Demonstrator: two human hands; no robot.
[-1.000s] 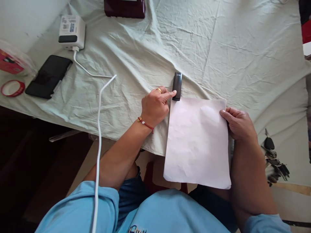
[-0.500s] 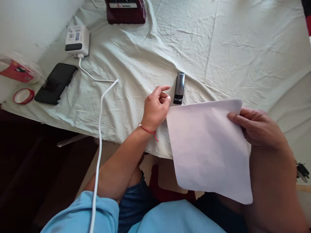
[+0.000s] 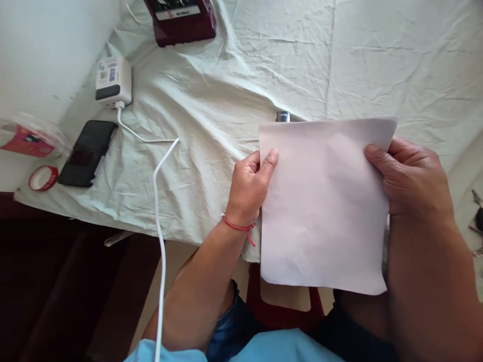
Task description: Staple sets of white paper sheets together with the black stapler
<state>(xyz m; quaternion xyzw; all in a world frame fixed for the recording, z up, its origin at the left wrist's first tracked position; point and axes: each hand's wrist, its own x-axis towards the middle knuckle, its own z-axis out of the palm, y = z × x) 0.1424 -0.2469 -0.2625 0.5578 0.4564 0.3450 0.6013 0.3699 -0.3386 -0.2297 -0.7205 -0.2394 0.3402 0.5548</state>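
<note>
Almost wholly behind paper [image 3: 324, 206]: stapler [image 3: 283, 116].

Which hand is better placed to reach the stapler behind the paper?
Left, probably. The left hand pinches the paper at its left edge, near the stapler peeking over the top edge. The right hand grips the far right edge.

Both hands hold a white sheet of paper [image 3: 324, 201] above the near edge of the worktop [image 3: 211, 100]: the left hand [image 3: 249, 183] has its grip on the left edge, the right hand [image 3: 411, 181] on the right edge. A black stapler [image 3: 283, 116] peeks out behind the sheet's top edge. Near the left edge lie a phone [image 3: 88, 152], a white charger [image 3: 113, 80] and a red tape roll [image 3: 43, 178].
</note>
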